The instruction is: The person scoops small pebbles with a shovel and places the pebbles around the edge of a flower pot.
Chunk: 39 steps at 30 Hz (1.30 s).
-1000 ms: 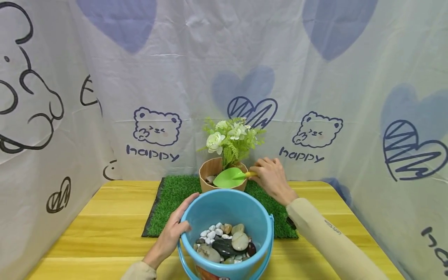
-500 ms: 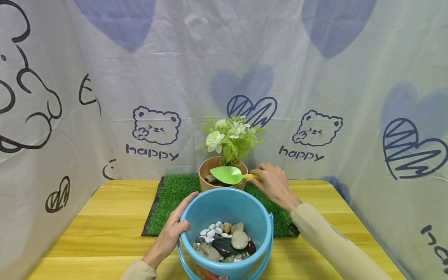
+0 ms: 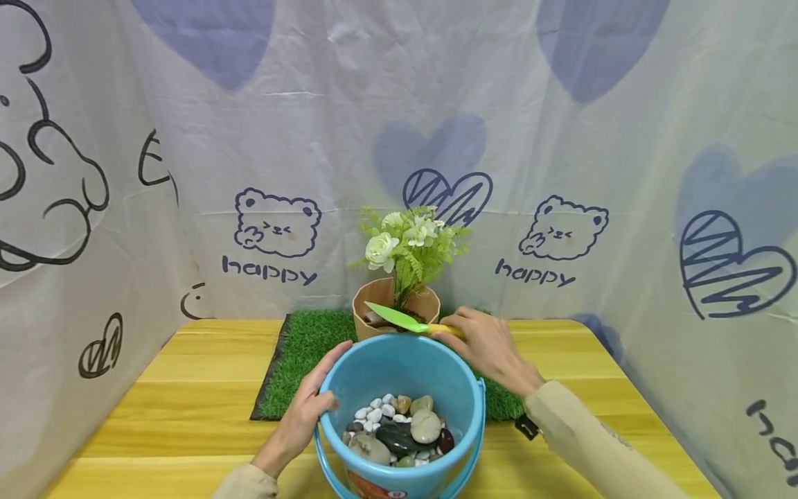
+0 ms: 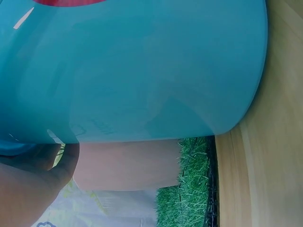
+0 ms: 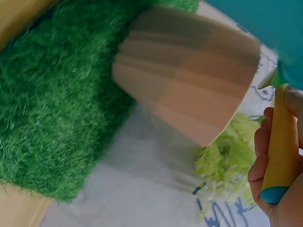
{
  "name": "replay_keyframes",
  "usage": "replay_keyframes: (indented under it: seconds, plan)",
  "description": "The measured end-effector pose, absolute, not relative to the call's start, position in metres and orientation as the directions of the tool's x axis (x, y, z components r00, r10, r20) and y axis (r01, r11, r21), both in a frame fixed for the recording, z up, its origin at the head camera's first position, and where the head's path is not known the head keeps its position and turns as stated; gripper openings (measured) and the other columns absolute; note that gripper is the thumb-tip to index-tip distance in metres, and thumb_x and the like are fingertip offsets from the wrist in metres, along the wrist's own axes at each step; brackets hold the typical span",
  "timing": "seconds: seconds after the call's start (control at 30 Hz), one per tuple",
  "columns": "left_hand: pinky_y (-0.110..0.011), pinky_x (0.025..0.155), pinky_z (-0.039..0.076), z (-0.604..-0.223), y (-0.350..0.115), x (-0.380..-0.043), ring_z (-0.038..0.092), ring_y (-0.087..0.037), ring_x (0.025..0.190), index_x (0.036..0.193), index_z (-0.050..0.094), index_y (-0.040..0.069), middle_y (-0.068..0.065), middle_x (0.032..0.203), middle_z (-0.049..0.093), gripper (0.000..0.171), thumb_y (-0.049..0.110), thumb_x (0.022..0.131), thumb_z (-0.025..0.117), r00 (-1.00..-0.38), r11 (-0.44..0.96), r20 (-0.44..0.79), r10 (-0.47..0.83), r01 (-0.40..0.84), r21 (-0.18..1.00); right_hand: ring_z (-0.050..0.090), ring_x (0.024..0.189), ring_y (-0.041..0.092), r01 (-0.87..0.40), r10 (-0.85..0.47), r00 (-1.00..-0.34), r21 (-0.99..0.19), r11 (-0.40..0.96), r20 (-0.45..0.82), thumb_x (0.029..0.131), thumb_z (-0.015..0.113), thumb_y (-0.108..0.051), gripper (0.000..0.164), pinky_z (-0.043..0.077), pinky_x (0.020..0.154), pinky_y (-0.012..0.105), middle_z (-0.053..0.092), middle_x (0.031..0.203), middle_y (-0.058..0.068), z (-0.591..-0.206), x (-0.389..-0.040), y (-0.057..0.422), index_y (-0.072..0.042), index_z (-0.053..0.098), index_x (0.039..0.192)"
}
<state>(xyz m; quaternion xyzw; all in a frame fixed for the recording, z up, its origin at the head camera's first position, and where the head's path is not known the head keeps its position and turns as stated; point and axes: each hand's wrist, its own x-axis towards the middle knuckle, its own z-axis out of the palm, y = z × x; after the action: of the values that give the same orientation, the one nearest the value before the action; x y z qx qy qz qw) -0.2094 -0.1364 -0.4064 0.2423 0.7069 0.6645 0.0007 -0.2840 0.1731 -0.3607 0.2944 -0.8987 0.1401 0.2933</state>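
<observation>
My left hand [image 3: 305,409] grips the left rim of a blue bucket [image 3: 399,360], thumb over the inside edge and fingers along the outside. White pebbles and larger stones [image 3: 402,436] lie in the bottom of the bucket. In my right hand [image 3: 489,346] is the yellow handle of a green garden trowel [image 3: 399,317], its blade tilted and pointing left above the bucket's far rim. Right behind the bucket stands a tan flowerpot [image 3: 368,315] with white flowers and ferny leaves [image 3: 411,242]. The right wrist view shows fingers wrapped round the trowel handle [image 5: 280,146].
Artificial turf [image 3: 312,346] lies under the pot on a wooden table [image 3: 181,388]. A printed cloth [image 3: 349,138] hangs behind the table and along both sides. The bucket's handle [image 3: 464,475] hangs down at its front.
The trowel has come back from the pot toward the bucket's far rim, its blade turning edge-on. My right hand has moved nearer and slightly lower; my left hand stays on the bucket.
</observation>
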Motion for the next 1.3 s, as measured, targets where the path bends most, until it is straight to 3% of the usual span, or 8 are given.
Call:
replay_keyframes:
  seconds: [0.57, 1.03, 1.3]
  plan:
    - [-0.054, 0.096, 0.047, -0.405, -0.135, -0.209, 0.042, -0.047, 0.133, 0.154, 0.029, 0.021, -0.018, 0.155, 0.034, 0.08, 0.005, 0.076, 0.04, -0.897, 0.036, 0.299, 0.327, 0.327, 0.944, 0.048, 0.064, 0.002, -0.591, -0.407, -0.718, -0.186, 0.785, 0.565, 0.086, 0.071, -0.039, 0.025, 0.038, 0.056, 0.019, 0.065, 0.085, -0.008, -0.355, -0.256, 0.169, -0.019, 0.077, 0.099]
    - [-0.053, 0.096, 0.047, -0.405, -0.135, -0.21, 0.04, -0.047, 0.134, 0.154, 0.029, 0.02, -0.017, 0.156, 0.032, 0.081, 0.004, 0.075, 0.04, -0.893, 0.038, 0.312, 0.323, 0.342, 0.939, 0.05, 0.059, 0.002, -0.606, -0.466, -0.648, -0.036, 0.795, 0.602, 0.083, 0.074, -0.038, 0.024, 0.035, 0.052, 0.015, 0.067, 0.083, -0.007, -0.35, -0.234, 0.174, -0.018, 0.078, 0.097]
    - [-0.051, 0.097, 0.047, -0.406, -0.136, -0.209, 0.042, -0.048, 0.132, 0.155, 0.028, 0.017, -0.019, 0.155, 0.033, 0.081, 0.004, 0.075, 0.041, -0.891, 0.028, 0.317, 0.326, 0.344, 0.938, 0.044, 0.053, -0.003, -0.621, -0.556, -0.655, 0.054, 0.782, 0.511, 0.082, 0.072, -0.049, 0.029, 0.031, 0.047, 0.015, 0.065, 0.073, -0.011, -0.334, -0.23, 0.183, -0.021, 0.077, 0.085]
